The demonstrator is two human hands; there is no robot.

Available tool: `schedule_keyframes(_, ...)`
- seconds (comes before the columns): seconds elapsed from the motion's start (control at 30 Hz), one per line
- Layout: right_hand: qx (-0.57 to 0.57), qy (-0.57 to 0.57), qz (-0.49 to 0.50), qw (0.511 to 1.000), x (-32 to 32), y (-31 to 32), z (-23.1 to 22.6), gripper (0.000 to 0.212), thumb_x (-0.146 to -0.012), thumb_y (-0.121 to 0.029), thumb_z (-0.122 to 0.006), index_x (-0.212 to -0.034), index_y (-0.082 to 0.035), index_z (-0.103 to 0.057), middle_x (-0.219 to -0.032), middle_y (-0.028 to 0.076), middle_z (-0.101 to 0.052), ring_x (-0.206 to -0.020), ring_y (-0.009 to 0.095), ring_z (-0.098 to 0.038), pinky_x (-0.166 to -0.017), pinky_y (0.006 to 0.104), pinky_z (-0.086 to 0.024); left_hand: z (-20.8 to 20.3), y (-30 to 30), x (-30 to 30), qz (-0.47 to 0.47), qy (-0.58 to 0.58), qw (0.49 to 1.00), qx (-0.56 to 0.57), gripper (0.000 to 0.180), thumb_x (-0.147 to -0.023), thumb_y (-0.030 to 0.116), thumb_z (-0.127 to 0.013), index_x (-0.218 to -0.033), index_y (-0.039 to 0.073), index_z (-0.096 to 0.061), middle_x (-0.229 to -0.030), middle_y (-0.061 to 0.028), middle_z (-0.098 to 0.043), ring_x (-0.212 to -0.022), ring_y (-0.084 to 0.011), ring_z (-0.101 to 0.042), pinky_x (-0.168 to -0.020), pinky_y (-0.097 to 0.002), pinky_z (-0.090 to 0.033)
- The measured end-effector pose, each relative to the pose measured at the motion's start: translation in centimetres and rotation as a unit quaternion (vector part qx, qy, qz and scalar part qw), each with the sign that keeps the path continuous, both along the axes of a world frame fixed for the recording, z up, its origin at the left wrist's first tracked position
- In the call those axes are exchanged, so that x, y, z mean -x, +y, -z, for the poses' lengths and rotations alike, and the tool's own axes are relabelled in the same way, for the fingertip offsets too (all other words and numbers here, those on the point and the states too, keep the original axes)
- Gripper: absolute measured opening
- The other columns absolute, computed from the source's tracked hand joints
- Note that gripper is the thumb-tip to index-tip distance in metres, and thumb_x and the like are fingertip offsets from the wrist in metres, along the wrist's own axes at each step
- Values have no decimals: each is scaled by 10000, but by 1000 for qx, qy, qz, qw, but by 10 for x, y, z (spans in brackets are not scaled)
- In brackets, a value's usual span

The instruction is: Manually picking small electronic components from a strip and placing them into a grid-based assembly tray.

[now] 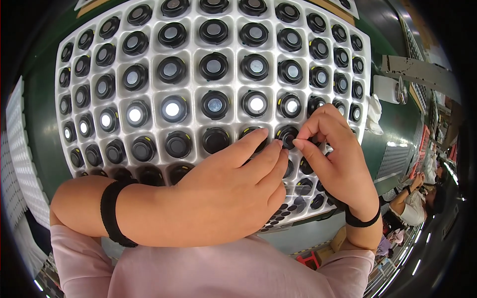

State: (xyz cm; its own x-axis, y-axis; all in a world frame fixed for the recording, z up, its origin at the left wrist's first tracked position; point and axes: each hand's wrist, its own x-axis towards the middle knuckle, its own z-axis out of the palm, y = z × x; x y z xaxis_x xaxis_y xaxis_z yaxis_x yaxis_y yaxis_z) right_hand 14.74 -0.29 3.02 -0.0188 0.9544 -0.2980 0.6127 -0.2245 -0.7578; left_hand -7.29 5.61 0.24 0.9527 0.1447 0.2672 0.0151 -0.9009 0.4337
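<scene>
A white moulded tray (pixel 195 115) holds rows of round black parts, one per pocket. Far rows show shiny silver-grey discs in their centres; the nearer rows have dark centres. My left hand (pixel 233 186) reaches across the near rows, fingers stretched out, its fingertips at a black round part (pixel 287 136). On that part's right side, my right hand (pixel 333 154) pinches thumb and forefinger together; whatever lies between them is too small to make out. Beneath my left hand a clear sheet with black dots (pixel 284 214) lies partly hidden over the tray's near edge.
Stacked white trays (pixel 22 164) stand at the left. On the green table (pixel 44 116), to the right of the tray, are a white cup-like container (pixel 387 89) and a crumpled white cloth (pixel 374 115). Another person (pixel 412 203) sits farther right.
</scene>
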Motion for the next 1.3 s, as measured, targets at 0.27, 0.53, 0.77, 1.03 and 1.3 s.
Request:
schedule_keyframes(0.27,-15,-34,-13,999,1,0,2,120,-855,44,-699,-895,-15,-603,-902,46,-519,-797,160,-491,-706,274,-417,1,-2,1,-2,8,1000,5,215,-826,253,-672,-848,39,-679,-1204,-185,-685,-1200,-309,-598,-1122,-505,-410)
schedule_keyframes(0.53,-38,-54,-6,998,5,-1,7,133,-847,61,-701,-880,-17,-599,-877,52,-529,-767,169,-506,-683,283,-425,1,-2,0,-3,14,1000,20,229,-841,263,-680,-867,36,-678,-1209,-183,-681,-1213,-309,-592,-1140,-507,-392)
schedule_keyframes(0.77,-112,-133,-37,984,6,-4,8,149,-829,79,-708,-876,-13,-601,-853,56,-550,-769,181,-539,-663,295,-435,1,-1,0,-1,18,1000,15,251,-839,285,-690,-881,37,-678,-1229,-178,-672,-1244,-302,-568,-1148,-496,-383)
schedule_keyframes(1.03,-45,3,-51,998,-10,-25,-28,192,-776,59,-760,-903,-21,-641,-893,89,-618,-809,222,-580,-695,301,-468,-4,6,-1,13,12,1000,22,268,-815,296,-707,-901,45,-674,-1128,-162,-673,-1114,-271,-595,-999,-435,-457)
schedule_keyframes(1.3,-38,5,-50,998,-4,-45,-34,267,-712,5,-839,-895,-38,-649,-872,88,-658,-785,242,-630,-681,319,-492,-13,5,2,8,68,997,44,222,-844,289,-704,-867,81,-632,-762,-5,-510,-753,-166,-545,-682,-322,-388)
